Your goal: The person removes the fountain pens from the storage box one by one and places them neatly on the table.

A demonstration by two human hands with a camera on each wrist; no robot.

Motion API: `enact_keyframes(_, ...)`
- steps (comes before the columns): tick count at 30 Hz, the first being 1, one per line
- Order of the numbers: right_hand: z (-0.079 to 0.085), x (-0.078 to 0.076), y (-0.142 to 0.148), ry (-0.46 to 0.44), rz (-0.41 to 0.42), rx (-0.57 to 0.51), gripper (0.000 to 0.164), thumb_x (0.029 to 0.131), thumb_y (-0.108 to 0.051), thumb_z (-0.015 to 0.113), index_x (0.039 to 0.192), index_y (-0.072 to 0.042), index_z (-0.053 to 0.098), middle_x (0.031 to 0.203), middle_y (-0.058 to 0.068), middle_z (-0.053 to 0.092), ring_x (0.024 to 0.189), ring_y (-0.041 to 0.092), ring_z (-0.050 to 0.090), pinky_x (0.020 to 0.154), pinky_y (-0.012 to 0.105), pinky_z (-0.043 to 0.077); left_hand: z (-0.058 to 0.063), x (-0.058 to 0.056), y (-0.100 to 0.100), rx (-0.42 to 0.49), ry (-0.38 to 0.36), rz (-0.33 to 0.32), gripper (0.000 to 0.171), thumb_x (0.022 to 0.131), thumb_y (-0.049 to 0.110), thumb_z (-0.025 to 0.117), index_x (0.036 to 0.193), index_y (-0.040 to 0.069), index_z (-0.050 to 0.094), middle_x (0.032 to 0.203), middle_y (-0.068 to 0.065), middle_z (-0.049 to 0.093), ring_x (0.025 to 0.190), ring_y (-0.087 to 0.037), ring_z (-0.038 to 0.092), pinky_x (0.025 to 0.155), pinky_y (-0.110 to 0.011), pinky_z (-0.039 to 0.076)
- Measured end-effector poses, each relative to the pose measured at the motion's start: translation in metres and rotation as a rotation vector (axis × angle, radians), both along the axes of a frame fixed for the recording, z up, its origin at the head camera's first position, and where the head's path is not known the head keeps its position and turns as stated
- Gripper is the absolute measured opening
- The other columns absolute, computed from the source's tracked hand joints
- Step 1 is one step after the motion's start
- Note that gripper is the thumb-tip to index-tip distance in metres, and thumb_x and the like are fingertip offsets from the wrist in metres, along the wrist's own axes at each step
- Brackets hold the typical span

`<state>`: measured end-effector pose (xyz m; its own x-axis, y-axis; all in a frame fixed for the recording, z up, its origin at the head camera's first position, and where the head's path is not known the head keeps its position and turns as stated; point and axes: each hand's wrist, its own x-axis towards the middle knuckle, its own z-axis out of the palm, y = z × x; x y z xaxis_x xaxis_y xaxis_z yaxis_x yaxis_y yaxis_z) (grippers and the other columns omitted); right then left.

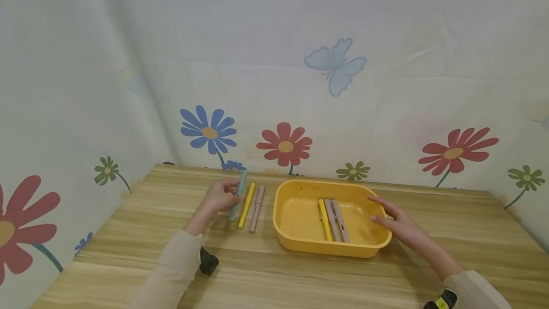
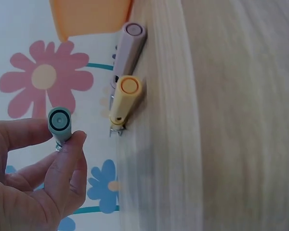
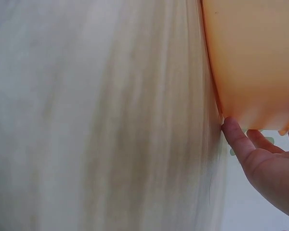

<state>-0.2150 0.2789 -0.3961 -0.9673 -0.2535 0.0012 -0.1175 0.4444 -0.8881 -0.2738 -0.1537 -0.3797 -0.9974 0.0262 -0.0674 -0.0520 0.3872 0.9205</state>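
My left hand [image 1: 220, 197] pinches a teal pen [image 1: 242, 183] between thumb and fingers, upright-slanting at the left of the table. In the left wrist view the round end of the teal pen [image 2: 59, 120] faces the camera. Right beside it lie a yellow pen [image 1: 246, 206] and a pale purple pen [image 1: 257, 209], side by side. My right hand [image 1: 401, 225] holds the right end of a yellow plastic basin [image 1: 300, 248], some fingers over the rim. In the right wrist view, other fingertips sit low against the outer wall of the basin [image 3: 255, 62].
Inside the basin lie a yellow pen [image 1: 324, 220] and two pale purple pens [image 1: 340, 221], close together. A wood-grain table [image 1: 266, 280] carries everything. A white curtain [image 1: 257, 37] printed with flowers and a butterfly stands behind the table's far edge.
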Motion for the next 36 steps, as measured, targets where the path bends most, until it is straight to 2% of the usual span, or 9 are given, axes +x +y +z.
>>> enact_keyframes(6, 0.000, 0.001, 0.000, -0.003, 0.003, -0.015, 0.057, 0.091, -0.019, 0.054, 0.140, -0.004, 0.030, 0.147, 0.027, 0.010, 0.129, 0.047, 0.018, 0.095, 0.052, 0.038, -0.006, -0.005, -0.004, -0.013, -0.024, -0.002, 0.052, 0.076, -0.007, 0.059, 0.127, -0.008, 0.047, 0.108, -0.025, 0.055, 0.080, -0.022, 0.058, 0.064, -0.035, 0.054)
enact_keyframes(10, -0.001, 0.000, 0.000, -0.005, 0.004, -0.025, 0.057, 0.091, -0.018, 0.054, 0.140, -0.003, 0.030, 0.147, 0.027, 0.010, 0.129, 0.047, 0.019, 0.093, 0.049, 0.040, -0.008, -0.006, -0.004, -0.030, -0.047, 0.004, 0.054, 0.074, -0.008, 0.059, 0.127, -0.008, 0.047, 0.111, -0.026, 0.055, 0.082, -0.025, 0.060, 0.065, -0.036, 0.055)
enact_keyframes(15, -0.001, 0.000, 0.000, -0.002, 0.004, -0.025, 0.057, 0.091, -0.019, 0.054, 0.140, -0.003, 0.030, 0.147, 0.027, 0.010, 0.129, 0.048, 0.019, 0.093, 0.051, 0.039, -0.011, -0.008, -0.005, -0.056, -0.083, 0.008, 0.055, 0.073, -0.009, 0.059, 0.127, -0.006, 0.047, 0.112, -0.026, 0.056, 0.088, -0.029, 0.060, 0.068, -0.037, 0.054)
enact_keyframes(21, 0.000, 0.000, 0.000, -0.008, -0.002, -0.015, 0.058, 0.091, -0.021, 0.054, 0.141, -0.004, 0.030, 0.147, 0.026, 0.010, 0.129, 0.048, 0.019, 0.094, 0.053, 0.038, -0.013, -0.013, -0.006, -0.124, -0.093, 0.007, 0.057, 0.071, -0.007, 0.060, 0.126, -0.006, 0.049, 0.112, -0.023, 0.057, 0.088, -0.024, 0.057, 0.070, -0.036, 0.054)
enact_keyframes(27, 0.002, 0.000, 0.000, -0.010, -0.007, 0.012, 0.058, 0.091, -0.022, 0.053, 0.141, -0.006, 0.030, 0.147, 0.026, 0.011, 0.129, 0.048, 0.019, 0.095, 0.055, 0.036, -0.014, -0.014, -0.005, -0.094, -0.097, -0.011, 0.057, 0.067, -0.010, 0.056, 0.124, -0.009, 0.049, 0.108, -0.020, 0.055, 0.077, -0.020, 0.053, 0.063, -0.031, 0.052)
enact_keyframes(36, 0.002, 0.001, 0.000, -0.007, -0.004, 0.010, 0.057, 0.091, -0.022, 0.054, 0.141, -0.006, 0.030, 0.147, 0.026, 0.011, 0.130, 0.047, 0.018, 0.095, 0.055, 0.036, -0.012, -0.013, 0.000, -0.260, -0.043, -0.011, 0.054, 0.064, -0.010, 0.051, 0.118, -0.010, 0.054, 0.111, -0.022, 0.056, 0.076, -0.021, 0.053, 0.056, -0.024, 0.047)
